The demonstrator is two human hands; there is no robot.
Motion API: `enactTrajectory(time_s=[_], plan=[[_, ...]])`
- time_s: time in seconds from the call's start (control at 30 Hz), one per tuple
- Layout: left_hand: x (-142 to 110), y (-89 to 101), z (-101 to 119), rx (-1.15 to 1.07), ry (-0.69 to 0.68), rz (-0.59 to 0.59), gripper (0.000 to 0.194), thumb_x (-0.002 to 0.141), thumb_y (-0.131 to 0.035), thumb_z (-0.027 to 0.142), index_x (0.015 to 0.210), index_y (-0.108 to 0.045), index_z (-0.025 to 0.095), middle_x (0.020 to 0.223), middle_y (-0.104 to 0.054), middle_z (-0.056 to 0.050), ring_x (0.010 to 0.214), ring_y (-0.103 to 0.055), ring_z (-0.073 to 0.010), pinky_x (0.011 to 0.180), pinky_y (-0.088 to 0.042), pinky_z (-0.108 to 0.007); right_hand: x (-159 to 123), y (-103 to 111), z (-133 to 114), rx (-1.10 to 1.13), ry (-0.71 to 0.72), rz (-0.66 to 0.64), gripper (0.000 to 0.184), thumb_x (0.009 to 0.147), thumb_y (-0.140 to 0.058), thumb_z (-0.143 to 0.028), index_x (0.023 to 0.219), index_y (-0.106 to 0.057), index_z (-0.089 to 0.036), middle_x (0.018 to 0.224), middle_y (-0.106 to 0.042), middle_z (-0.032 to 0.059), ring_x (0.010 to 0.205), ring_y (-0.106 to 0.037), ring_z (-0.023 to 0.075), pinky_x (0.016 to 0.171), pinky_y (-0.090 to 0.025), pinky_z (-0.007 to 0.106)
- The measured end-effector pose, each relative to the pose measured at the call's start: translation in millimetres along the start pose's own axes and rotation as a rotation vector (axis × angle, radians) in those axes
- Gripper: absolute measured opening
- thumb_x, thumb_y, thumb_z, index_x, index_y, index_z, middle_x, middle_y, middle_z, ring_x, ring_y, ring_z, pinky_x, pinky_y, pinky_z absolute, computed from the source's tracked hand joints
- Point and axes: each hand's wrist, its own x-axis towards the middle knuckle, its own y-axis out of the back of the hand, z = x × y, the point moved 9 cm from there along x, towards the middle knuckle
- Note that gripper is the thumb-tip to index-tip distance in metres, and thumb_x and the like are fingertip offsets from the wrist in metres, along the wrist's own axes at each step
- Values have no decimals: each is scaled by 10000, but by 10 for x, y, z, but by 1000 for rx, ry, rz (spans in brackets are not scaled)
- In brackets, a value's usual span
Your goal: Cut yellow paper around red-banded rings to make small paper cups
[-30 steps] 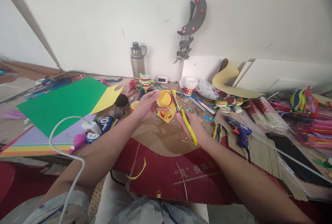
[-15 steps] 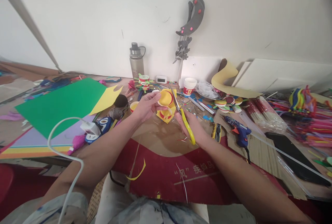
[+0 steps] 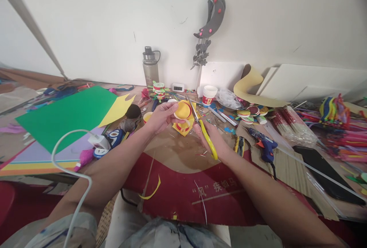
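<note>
Yellow-handled scissors (image 3: 208, 141), red-edged yellow disc (image 3: 182, 110), green sheet (image 3: 69, 114), red and white cup (image 3: 208, 100), black phone (image 3: 315, 160)

Left hand (image 3: 162, 118) pinches a yellow disc (image 3: 182, 110); right hand (image 3: 214, 137) holds scissors (image 3: 207, 139) at its edge. Behind stands 1 bottle (image 3: 150, 71); 1 green sheet (image 3: 69, 116) lies leftward.

Tabletop (image 3: 12, 142) is pretty packed tbh: big red-and-brown cardboard (image 3: 177, 186) up front, coloured sheets (image 3: 69, 116) on the left, bottle (image 3: 151, 72) and paper cup (image 3: 209, 95) standing toward the wall (image 3: 100, 30).
</note>
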Motion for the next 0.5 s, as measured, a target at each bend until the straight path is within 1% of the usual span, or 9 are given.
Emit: enactTrajectory(time_s=[0.13, 0.27, 0.37, 0.5], plan=[[1, -3, 17, 12, -6, -7, 423, 791, -913, 396, 1064, -788, 97, 996, -822, -146, 850, -815, -250, 700, -701, -334, 7, 8, -8, -32, 2, 6, 573, 984, -414, -760, 815, -538, -227, 657, -520, -5, 605, -393, 151, 571, -345, 295], [-2, -4, 41, 7, -16, 0, 439, 773, -923, 413, 1046, -782, 99, 969, -817, -133, 815, -807, -237, 665, -696, -323, 6, 12, 3, -60, -6, 16, 581, 979, -401, -764, 798, -528, -226, 662, -558, 14, 586, -395, 149, 575, -340, 299], [-10, -8, 72, -13, -33, 13, 436, 756, -934, 419, 1014, -778, 105, 933, -808, -109, 787, -796, -221, 657, -700, -339, 1, 2, -2, -61, -1, 8, 576, 980, -419, -756, 804, -546, -223, 674, -598, 28, 583, -436, 153, 581, -359, 295], [-15, 12, 92, -8, -45, 59, 413, 799, -902, 409, 1071, -770, 128, 1017, -812, -108, 817, -796, -211, 675, -703, -341, -1, -16, 4, -56, 2, -6, 558, 986, -441, -739, 812, -563, -223, 691, -630, 38, 601, -491, 165, 605, -393, 296]])
